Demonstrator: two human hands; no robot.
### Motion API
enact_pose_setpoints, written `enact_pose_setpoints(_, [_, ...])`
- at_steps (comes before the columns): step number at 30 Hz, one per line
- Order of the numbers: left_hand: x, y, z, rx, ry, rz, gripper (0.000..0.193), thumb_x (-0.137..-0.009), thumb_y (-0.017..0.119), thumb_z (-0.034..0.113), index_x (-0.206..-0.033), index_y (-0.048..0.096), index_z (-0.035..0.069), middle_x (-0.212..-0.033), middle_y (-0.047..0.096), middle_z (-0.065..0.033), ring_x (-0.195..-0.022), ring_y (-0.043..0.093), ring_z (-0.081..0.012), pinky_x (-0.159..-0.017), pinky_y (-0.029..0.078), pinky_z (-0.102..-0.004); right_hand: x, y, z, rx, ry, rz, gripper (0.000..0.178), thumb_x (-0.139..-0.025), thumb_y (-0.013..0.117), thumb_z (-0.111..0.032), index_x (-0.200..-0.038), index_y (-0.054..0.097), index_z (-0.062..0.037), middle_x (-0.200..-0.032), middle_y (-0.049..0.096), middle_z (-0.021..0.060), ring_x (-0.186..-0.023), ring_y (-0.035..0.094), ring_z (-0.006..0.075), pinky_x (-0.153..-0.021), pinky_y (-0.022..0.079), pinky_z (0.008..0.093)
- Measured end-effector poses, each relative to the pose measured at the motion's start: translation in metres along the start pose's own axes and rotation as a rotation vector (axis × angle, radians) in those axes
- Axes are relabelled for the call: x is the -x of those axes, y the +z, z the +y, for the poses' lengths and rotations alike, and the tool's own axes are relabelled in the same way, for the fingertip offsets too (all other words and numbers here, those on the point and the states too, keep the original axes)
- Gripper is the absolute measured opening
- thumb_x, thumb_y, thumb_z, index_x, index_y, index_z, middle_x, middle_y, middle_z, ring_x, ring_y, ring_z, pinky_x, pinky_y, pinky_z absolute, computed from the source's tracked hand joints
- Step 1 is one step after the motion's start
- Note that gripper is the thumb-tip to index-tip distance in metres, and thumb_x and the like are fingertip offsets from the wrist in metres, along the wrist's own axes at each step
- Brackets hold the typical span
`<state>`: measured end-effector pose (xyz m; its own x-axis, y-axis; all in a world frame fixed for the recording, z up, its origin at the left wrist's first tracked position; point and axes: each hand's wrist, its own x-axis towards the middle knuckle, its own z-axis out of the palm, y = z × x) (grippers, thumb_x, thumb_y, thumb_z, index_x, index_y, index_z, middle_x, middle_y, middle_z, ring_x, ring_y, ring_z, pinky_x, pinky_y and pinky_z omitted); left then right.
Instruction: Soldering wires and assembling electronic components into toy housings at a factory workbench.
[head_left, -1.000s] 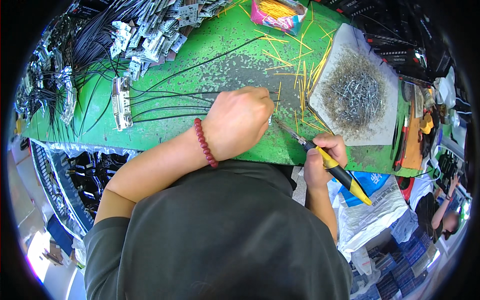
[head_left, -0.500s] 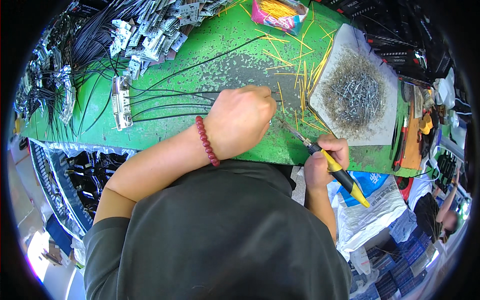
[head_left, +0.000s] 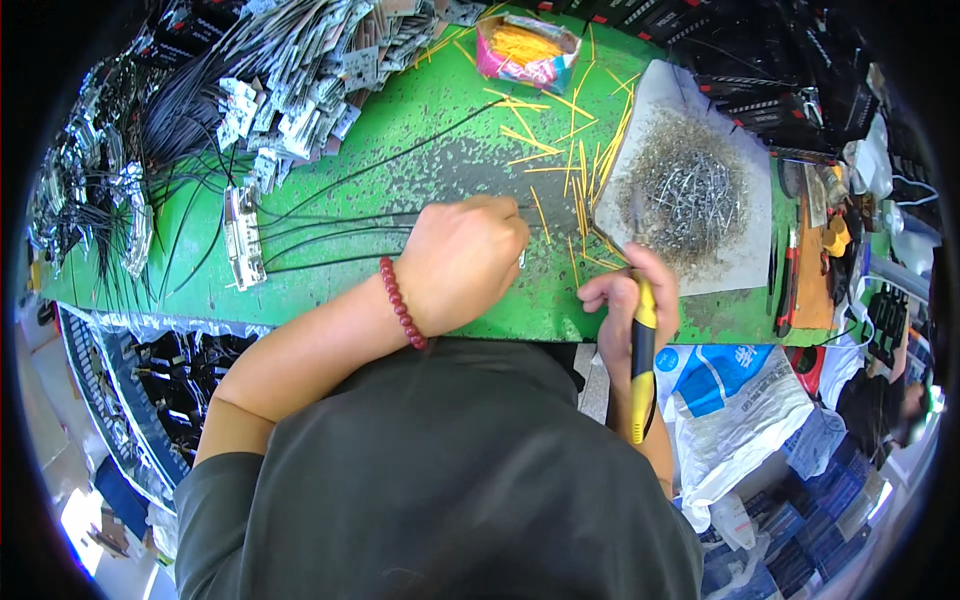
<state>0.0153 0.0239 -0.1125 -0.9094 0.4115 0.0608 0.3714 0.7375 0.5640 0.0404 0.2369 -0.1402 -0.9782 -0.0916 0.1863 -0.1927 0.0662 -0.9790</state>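
My left hand, with a dark red bead bracelet on its wrist, is closed over several black wires on the green bench. These wires run left to a small metal-and-white strip of parts. What its fingertips pinch is hidden under the hand; a little bright metal shows beside them. A yellow-and-black soldering iron is gripped in my right hand, its handle hanging down and its tip pointing up by the left edge of a pale sheet. My two hands are apart.
Cut bits of metal and dark residue are heaped on the sheet. Yellow sleeves lie scattered beside it, near a small box of them. Wired circuit boards pile at the back left; a red-handled tool lies at right.
The soldering iron has swung away from my left hand, its tip now up by the sheet and its handle nearly upright. My left hand stays closed on the wires.
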Motion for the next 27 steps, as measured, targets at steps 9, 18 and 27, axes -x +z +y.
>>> enact_pose_setpoints(9, [0.003,-0.01,-0.008,0.027,0.156,0.053,0.009,-0.071,0.069,0.009,-0.076,0.062,0.004,-0.086,0.062,-0.0072,-0.078,0.061,-0.0262,-0.065,0.051,-0.0366,-0.04,0.032,0.002,0.187,-0.092,-0.052,0.039,-0.076,0.071,0.005,-0.111,0.059,-0.0049,-0.087,0.069,0.011,-0.068,0.066,0.0131,-0.062,0.052,0.0251])
enact_pose_setpoints(18, [0.01,-0.018,0.001,0.32,-0.071,0.13,0.013,-0.075,0.07,0.002,-0.084,0.061,0.003,-0.08,0.061,-0.011,-0.07,0.061,-0.0273,-0.06,0.049,-0.0358,-0.04,0.044,-0.012,0.129,-0.107,-0.117,0.036,-0.077,0.068,0.006,-0.109,0.059,-0.0071,-0.074,0.065,0.0056,-0.065,0.062,0.0081,-0.058,0.048,0.0223])
enact_pose_setpoints(27, [0.012,-0.009,0.003,0.31,-0.05,0.257,0.009,-0.078,0.068,0.002,-0.08,0.06,0.003,-0.075,0.059,-0.0097,-0.067,0.059,-0.0276,-0.057,0.047,-0.035,-0.012,0.036,-0.003,0.081,-0.193,-0.072,0.039,-0.084,0.061,0.009,-0.118,0.045,-0.0004,-0.097,0.063,0.0149,-0.085,0.069,0.0222,-0.07,0.056,0.0294])
